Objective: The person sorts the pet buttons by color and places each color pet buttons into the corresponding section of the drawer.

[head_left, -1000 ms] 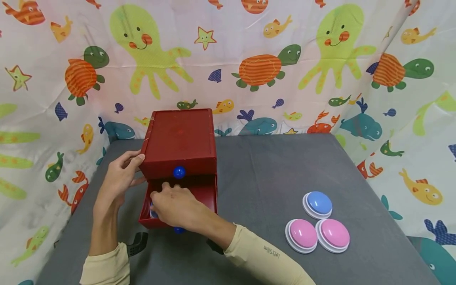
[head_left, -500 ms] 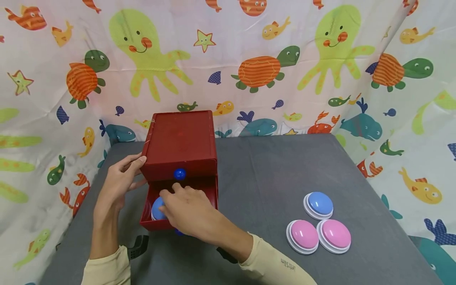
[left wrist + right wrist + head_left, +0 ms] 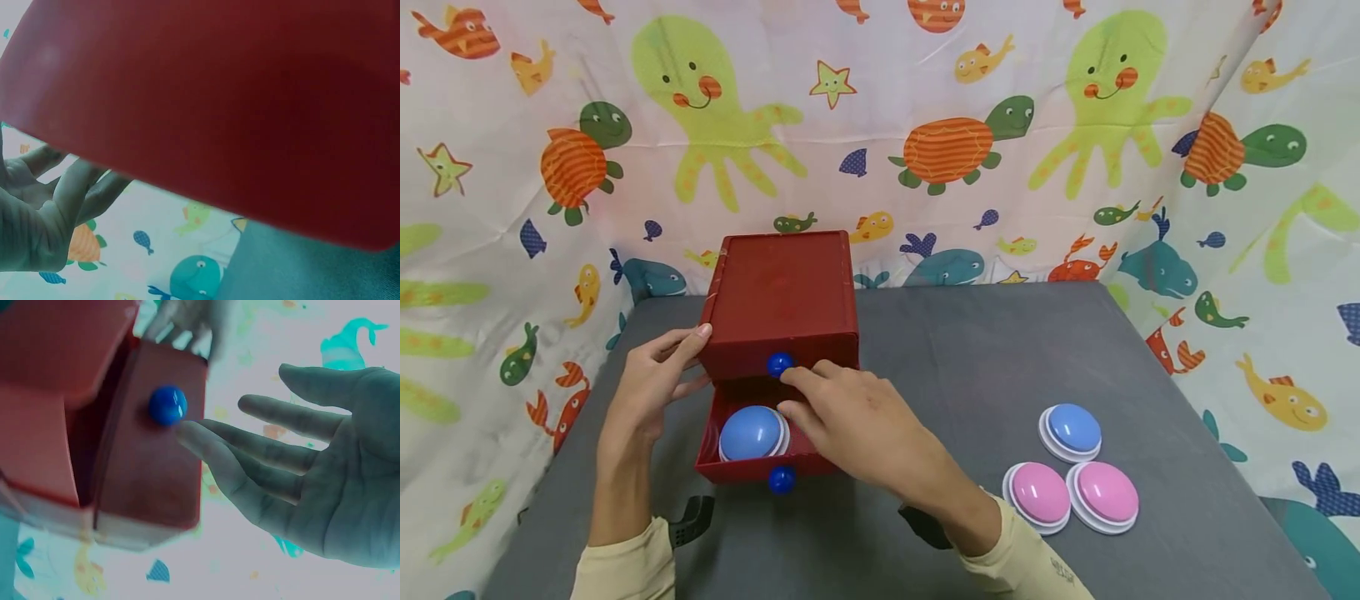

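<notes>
A small red drawer box [image 3: 781, 287] has two drawers with blue ball knobs. Its lower drawer [image 3: 722, 473] is pulled out, and a blue-domed push button [image 3: 751, 433] on a white base lies at the drawer's left. My left hand [image 3: 647, 383] rests against the box's upper left side, thumb at the front corner. Spread over the right part of the drawer is my right hand [image 3: 868, 425], holding nothing. Its index fingertip is right at the upper knob [image 3: 167, 405] in the right wrist view. The lower knob [image 3: 781, 480] shows below the drawer's rim.
On the grey table [image 3: 955, 350] to the right sit another blue push button [image 3: 1073, 428] and two pink ones, the left pink button [image 3: 1040, 493] and the right pink button [image 3: 1107, 492]. A sea-animal printed curtain [image 3: 887, 108] hangs behind and at both sides.
My right hand has let go of the blue button inside the drawer and moved right and up to the upper knob. The button is now uncovered. My left hand stays at the box.
</notes>
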